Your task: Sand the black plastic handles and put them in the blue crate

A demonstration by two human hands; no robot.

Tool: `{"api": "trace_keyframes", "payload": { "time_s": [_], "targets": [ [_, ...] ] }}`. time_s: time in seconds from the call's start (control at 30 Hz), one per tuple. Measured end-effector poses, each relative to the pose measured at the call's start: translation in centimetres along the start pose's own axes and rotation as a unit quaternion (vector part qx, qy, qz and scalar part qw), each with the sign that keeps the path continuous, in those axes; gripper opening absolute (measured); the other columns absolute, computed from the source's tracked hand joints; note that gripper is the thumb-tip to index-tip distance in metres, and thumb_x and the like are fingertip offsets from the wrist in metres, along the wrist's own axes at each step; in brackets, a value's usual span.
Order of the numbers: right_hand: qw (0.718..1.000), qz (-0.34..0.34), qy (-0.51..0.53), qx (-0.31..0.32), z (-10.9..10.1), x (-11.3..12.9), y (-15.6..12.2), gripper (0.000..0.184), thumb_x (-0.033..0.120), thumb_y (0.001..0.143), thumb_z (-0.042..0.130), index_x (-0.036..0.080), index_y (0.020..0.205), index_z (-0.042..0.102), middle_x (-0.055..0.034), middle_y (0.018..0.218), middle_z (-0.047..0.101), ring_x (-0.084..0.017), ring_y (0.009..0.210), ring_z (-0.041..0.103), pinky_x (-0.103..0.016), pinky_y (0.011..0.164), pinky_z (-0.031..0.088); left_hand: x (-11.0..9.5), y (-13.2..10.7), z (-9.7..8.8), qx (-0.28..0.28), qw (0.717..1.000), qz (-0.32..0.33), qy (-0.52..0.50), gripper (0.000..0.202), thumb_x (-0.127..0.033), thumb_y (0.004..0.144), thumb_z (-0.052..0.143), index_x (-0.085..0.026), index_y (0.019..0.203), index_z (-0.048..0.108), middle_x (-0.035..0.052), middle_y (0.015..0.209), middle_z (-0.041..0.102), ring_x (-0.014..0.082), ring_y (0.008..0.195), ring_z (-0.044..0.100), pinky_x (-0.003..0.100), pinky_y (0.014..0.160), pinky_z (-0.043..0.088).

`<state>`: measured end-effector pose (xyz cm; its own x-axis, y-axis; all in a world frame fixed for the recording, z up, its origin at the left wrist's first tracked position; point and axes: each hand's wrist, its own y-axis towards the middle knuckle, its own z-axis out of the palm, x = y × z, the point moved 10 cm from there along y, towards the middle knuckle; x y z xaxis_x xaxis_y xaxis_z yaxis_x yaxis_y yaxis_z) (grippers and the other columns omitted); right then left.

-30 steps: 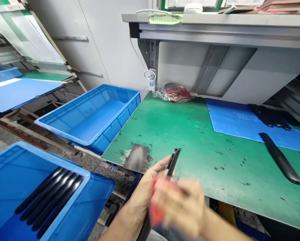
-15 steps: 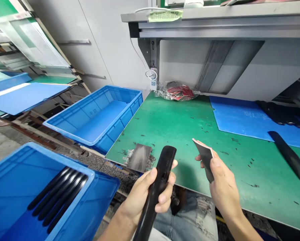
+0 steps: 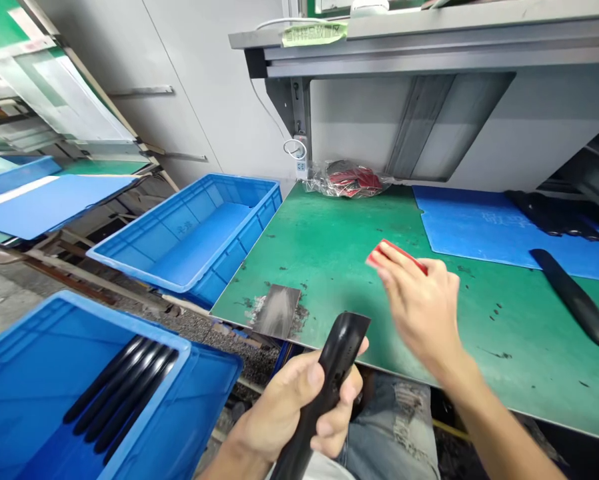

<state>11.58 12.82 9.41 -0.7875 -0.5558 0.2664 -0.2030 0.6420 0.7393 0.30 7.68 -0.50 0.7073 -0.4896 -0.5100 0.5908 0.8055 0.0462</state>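
1. Recording the left hand (image 3: 289, 407): it is clenching a black moulded plastic bar (image 3: 332, 373) around the shaft, with the upper end projecting above the fist, just off the front edge of the green bench mat (image 3: 349, 260).
2. Recording the right hand (image 3: 419, 307): it is pinching a small red-edged pad (image 3: 397, 256) between thumb and fingers, above the mat.
3. Assessing handling: the bar is appearing stiff, light and smooth, so a firm mid-shaft hold is looking safest. The pad is appearing thin and light, and is best taken by its edges.
4. Noting surroundings: a blue plastic crate (image 3: 79, 313) holding black bars (image 3: 119, 393) is sitting low at left, and a second blue crate (image 3: 229, 267) is standing beyond it. A dark scuffed sheet (image 3: 277, 310) is lying on the mat near the left hand. Another black bar (image 3: 574, 300) is lying at right, partly on a blue sheet (image 3: 479, 230).
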Motion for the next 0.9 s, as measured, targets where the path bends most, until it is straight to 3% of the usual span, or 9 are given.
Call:
{"api": "trace_keyframes", "payload": {
  "time_s": [0.07,0.13,0.23,0.4,0.47,0.57,0.63,0.7,0.9],
  "targets": [
    [0.997,0.03,0.076,0.011,0.4,-1.1,0.5,0.036,0.025,0.106,0.043,0.037,0.135,0.06,0.0022,0.141,0.061,-0.026,0.109,0.058,-0.047,0.088,0.043,0.3,-0.3,0.0,0.007,1.0,-0.004,0.002,0.039,-0.043,0.097,0.058,-0.021,0.128,0.067,0.0033,0.09,0.047,0.0024,0.054,0.036,0.014,0.045,0.034],
    [0.994,-0.054,0.1,0.001,0.1,0.0,0.4,0.036,0.032,0.106,0.044,0.037,0.139,0.056,0.0023,0.144,0.058,-0.028,0.112,0.055,-0.048,0.089,0.043,0.6,-0.8,-0.2,0.004,1.0,-0.01,0.012,0.034,-0.043,0.098,0.057,-0.018,0.115,0.072,0.0028,0.087,0.046,0.0019,0.052,0.035,0.014,0.044,0.033],
    [0.998,-0.041,-0.003,0.054,1.2,-1.3,-0.4,0.031,0.031,0.104,0.049,0.037,0.13,0.064,0.0041,0.137,0.063,-0.028,0.103,0.055,-0.047,0.085,0.04,0.1,-1.8,0.3,0.017,0.997,-0.023,0.071,0.036,-0.042,0.093,0.067,-0.017,0.119,0.071,0.0021,0.079,0.049,0.0025,0.051,0.036,0.016,0.048,0.036],
    [0.973,0.137,0.178,-0.049,-0.9,-2.9,-3.8,0.037,0.033,0.102,0.051,0.031,0.138,0.06,-0.0042,0.146,0.055,-0.031,0.122,0.054,-0.051,0.101,0.04,-9.7,-1.3,-1.1,-0.122,0.965,0.232,-0.028,0.029,-0.035,0.102,0.053,-0.02,0.124,0.065,0.0,0.072,0.056,0.005,0.053,0.047,0.015,0.052,0.04],
    [0.881,0.257,0.387,-0.09,0.1,-2.5,-6.0,0.045,0.051,0.1,0.047,0.03,0.137,0.061,-0.007,0.145,0.054,-0.029,0.113,0.059,-0.045,0.091,0.048,-11.6,-0.1,-2.7,-0.184,0.934,0.275,-0.138,0.027,-0.027,0.106,0.041,-0.017,0.12,0.062,-0.0027,0.069,0.053,0.0039,0.051,0.048,0.012,0.049,0.039],
    [0.611,0.44,0.654,-0.071,5.5,0.3,-9.4,0.056,0.067,0.093,0.045,0.03,0.131,0.064,-0.0109,0.136,0.06,-0.024,0.087,0.063,-0.038,0.067,0.053,-10.2,2.8,-3.8,-0.21,0.919,0.214,-0.257,0.026,-0.02,0.104,0.034,-0.012,0.104,0.058,-0.0066,0.059,0.042,0.0032,0.044,0.043,0.012,0.044,0.034],
    [0.484,0.484,0.726,-0.071,7.7,2.6,-10.4,0.051,0.061,0.091,0.051,0.029,0.128,0.066,-0.0129,0.132,0.063,-0.022,0.084,0.062,-0.036,0.064,0.054,-8.7,3.8,-4.1,-0.226,0.91,0.189,-0.292,0.025,-0.023,0.102,0.035,-0.015,0.085,0.051,-0.0057,0.059,0.04,0.0042,0.046,0.042,0.014,0.045,0.035],
    [0.438,0.489,0.749,-0.086,8.5,3.6,-10.6,0.047,0.054,0.093,0.053,0.029,0.13,0.064,-0.0116,0.127,0.066,-0.019,0.083,0.062,-0.033,0.066,0.055,-7.6,4.0,-4.2,-0.241,0.903,0.186,-0.302,0.028,-0.028,0.1,0.036,-0.019,0.073,0.038,-0.0047,0.059,0.039,0.0055,0.047,0.042,0.017,0.046,0.036],
    [0.426,0.493,0.753,-0.093,8.9,3.6,-11.0,0.05,0.063,0.098,0.046,0.033,0.135,0.06,-0.0047,0.113,0.067,-0.014,0.077,0.056,-0.028,0.067,0.056,-7.5,3.6,-4.6,-0.273,0.88,0.223,-0.32,0.033,-0.028,0.101,0.032,-0.022,0.069,0.026,-0.0067,0.051,0.032,0.004,0.041,0.035,0.015,0.043,0.034]
  ]
}}
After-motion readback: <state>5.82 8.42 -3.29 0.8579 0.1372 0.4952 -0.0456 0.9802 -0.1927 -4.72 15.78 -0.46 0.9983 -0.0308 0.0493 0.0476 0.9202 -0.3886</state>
